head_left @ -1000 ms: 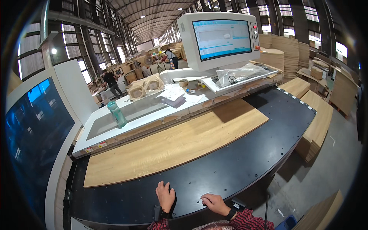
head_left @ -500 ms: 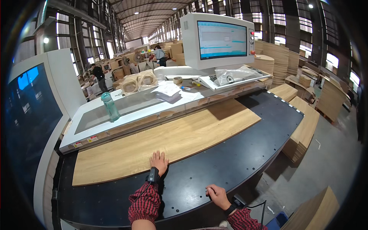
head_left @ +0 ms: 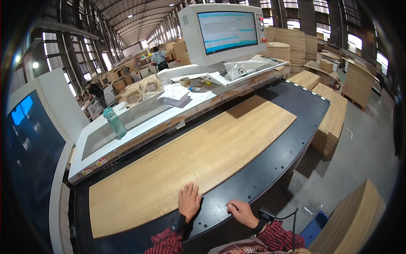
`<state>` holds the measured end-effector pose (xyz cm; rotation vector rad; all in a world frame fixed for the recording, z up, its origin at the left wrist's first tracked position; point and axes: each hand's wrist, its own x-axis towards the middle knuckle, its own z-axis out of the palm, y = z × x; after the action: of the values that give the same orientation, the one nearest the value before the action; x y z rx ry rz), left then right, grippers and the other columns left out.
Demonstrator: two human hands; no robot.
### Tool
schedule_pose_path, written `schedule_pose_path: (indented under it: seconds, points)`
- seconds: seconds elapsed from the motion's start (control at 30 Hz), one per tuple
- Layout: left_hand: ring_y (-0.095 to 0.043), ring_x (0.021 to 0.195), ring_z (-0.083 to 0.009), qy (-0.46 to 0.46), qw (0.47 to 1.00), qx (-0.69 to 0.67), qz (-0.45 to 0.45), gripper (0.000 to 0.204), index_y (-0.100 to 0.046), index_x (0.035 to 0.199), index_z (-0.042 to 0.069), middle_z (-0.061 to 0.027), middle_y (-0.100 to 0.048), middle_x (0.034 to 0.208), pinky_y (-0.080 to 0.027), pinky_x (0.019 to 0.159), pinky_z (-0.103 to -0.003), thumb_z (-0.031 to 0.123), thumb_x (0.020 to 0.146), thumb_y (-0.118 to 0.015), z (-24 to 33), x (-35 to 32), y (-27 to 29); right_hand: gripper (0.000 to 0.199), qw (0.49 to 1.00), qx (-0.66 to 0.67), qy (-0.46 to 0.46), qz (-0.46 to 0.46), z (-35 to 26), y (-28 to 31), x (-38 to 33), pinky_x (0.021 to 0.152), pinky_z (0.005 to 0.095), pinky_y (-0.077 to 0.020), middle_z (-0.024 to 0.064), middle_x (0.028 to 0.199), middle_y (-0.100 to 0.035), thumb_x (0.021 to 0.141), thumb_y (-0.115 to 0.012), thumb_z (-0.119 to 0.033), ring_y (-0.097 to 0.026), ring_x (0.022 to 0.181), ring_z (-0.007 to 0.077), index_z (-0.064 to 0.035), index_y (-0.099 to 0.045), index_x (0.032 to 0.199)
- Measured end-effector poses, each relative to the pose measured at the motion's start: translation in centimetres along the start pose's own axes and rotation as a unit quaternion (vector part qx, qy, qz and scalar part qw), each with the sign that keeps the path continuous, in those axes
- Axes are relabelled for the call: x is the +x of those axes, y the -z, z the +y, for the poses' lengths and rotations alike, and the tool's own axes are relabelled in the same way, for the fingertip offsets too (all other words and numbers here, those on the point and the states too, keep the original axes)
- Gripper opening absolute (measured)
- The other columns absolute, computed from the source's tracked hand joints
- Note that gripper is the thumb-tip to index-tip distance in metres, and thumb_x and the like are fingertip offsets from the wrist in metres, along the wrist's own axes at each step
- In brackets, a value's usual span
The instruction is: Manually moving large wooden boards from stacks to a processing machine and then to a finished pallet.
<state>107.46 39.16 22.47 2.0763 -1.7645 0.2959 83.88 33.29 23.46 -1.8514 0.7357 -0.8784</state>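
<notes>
A long wood-grain board (head_left: 190, 156) lies flat on the dark machine table (head_left: 275, 144), slanting from lower left to upper right. My left hand (head_left: 189, 203) rests on the board's near edge, palm down, its fingers stretched out and slightly apart. To its right, my right hand (head_left: 242, 213) is at the table's near edge with its fingers curled in. Nothing shows in its grasp, though the palm side is turned from view. A black band circles each wrist.
Behind the board runs a white machine beam (head_left: 144, 139) carrying a green bottle (head_left: 115, 122), papers (head_left: 175, 94) and tape rolls (head_left: 144, 90). A monitor (head_left: 228, 31) stands above it. Stacked boards (head_left: 330, 118) lie right of the table; another stack (head_left: 351, 216) stands at lower right.
The board has slid toward me, away from the white beam, leaving a dark strip of table between them. My left hand moved nearer with it. The view has tilted and shifted somewhat.
</notes>
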Motion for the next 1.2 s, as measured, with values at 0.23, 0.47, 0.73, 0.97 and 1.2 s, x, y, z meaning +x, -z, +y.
schedule_pose_path:
  seconds: [0.23, 0.47, 0.73, 0.97, 1.2]
  points:
    - [-0.041, 0.113, -0.0351, 0.032, 0.996, -0.086, -0.012, 0.034, -0.055, 0.108, 0.004, -0.0167, -0.048, 0.120, -0.029, 0.094, -0.046, 0.022, 0.078, -0.054, 2.9, -7.2, 4.5, 0.025, 0.965, 0.138, -0.129, -0.182, 1.3, 0.4, -4.7, 0.062, 0.0238, -0.0478, 0.0055, 0.070, -0.062, 0.090, -0.046, -0.022, -0.061, 0.066, 0.0113, -0.0002, -0.058, 0.089]
    - [-0.045, 0.111, -0.0328, 0.024, 0.997, -0.016, -0.073, 0.034, -0.050, 0.114, -0.002, -0.0230, -0.048, 0.119, -0.033, 0.097, -0.036, 0.017, 0.087, -0.045, 1.7, -10.4, 10.1, 0.037, 0.780, 0.516, -0.349, -0.060, 5.8, -1.7, -9.9, 0.080, 0.0325, -0.0463, 0.0161, 0.107, -0.056, 0.095, -0.036, -0.026, -0.056, 0.094, 0.0214, 0.0045, -0.045, 0.113]
    - [-0.037, 0.120, -0.0346, 0.188, 0.969, -0.126, -0.102, 0.041, -0.049, 0.115, -0.001, -0.0203, -0.045, 0.125, -0.029, 0.100, -0.037, 0.014, 0.078, -0.054, -8.8, -8.3, 10.4, 0.044, 0.768, 0.546, -0.334, -0.022, 5.3, -0.2, -12.6, 0.099, 0.0309, -0.0319, 0.0118, 0.124, -0.046, 0.087, -0.052, -0.013, -0.043, 0.114, 0.0218, 0.0041, -0.038, 0.125]
    - [-0.053, 0.101, -0.0340, 0.257, 0.966, 0.025, 0.010, 0.038, -0.051, 0.111, -0.008, -0.0246, -0.055, 0.109, -0.040, 0.087, -0.035, 0.015, 0.081, -0.048, -21.5, -6.3, 9.1, 0.044, 0.738, 0.522, -0.424, -0.049, -1.7, 2.6, -9.2, 0.095, 0.0310, -0.0368, 0.0118, 0.121, -0.050, 0.084, -0.057, -0.013, -0.048, 0.110, 0.0203, 0.0045, -0.043, 0.122]
    - [-0.056, 0.086, -0.0411, 0.227, 0.958, 0.123, -0.129, 0.041, -0.062, 0.092, -0.004, -0.0268, -0.059, 0.091, -0.044, 0.077, -0.043, 0.032, 0.087, -0.042, -16.0, -1.1, 9.5, 0.031, 0.750, 0.573, -0.330, -0.011, 7.9, -1.1, -13.0, 0.074, 0.0232, -0.0448, 0.0023, 0.098, -0.060, 0.082, -0.062, -0.019, -0.055, 0.087, 0.0083, 0.0023, -0.057, 0.104]
